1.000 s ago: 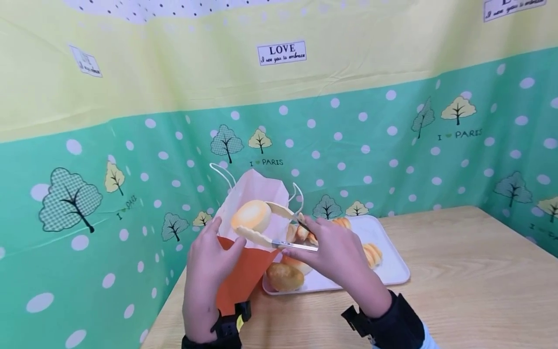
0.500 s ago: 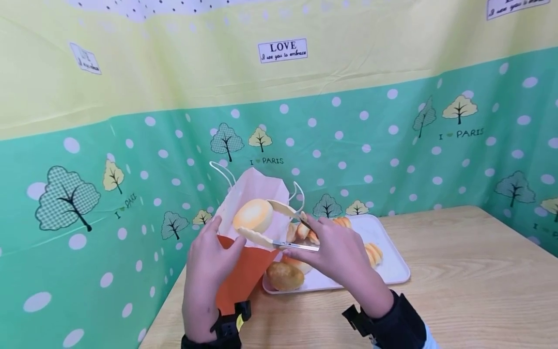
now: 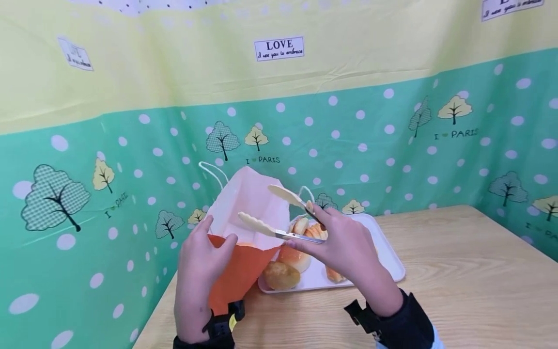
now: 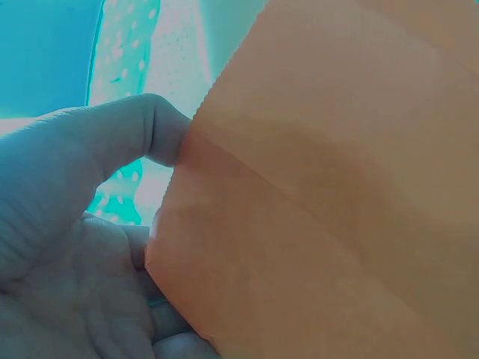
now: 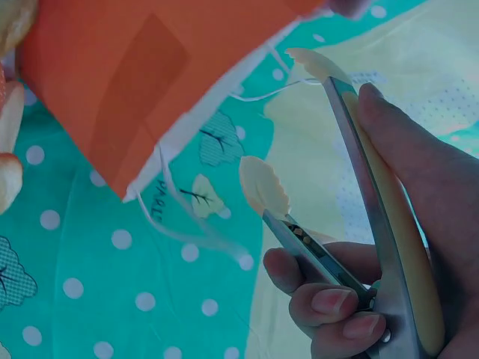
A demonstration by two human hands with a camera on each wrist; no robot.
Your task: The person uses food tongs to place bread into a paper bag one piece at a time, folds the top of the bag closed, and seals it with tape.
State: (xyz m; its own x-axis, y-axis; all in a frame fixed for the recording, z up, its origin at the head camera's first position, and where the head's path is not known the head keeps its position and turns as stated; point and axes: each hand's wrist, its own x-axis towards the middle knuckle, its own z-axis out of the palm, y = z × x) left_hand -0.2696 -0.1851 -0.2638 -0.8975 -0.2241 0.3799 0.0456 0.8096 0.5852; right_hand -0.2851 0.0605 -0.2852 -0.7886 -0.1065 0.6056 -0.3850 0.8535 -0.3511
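Roll [image 3: 246,244] drops from tongs [image 3: 280,233] into bag [image 3: 240,271], frame centre; left hand [image 3: 201,257] grips bag, right hand [image 3: 344,242] tongs; best withdrawn spread.

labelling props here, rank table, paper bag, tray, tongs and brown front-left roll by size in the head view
Largest to smallest:
1. table
2. paper bag and tray: partly hidden, too close to rank
3. tongs, by overall spread
4. brown roll

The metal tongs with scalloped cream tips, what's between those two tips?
Nothing: the head view shows the gap bare, the pale inside of the orange paper bag behind the cream tips.
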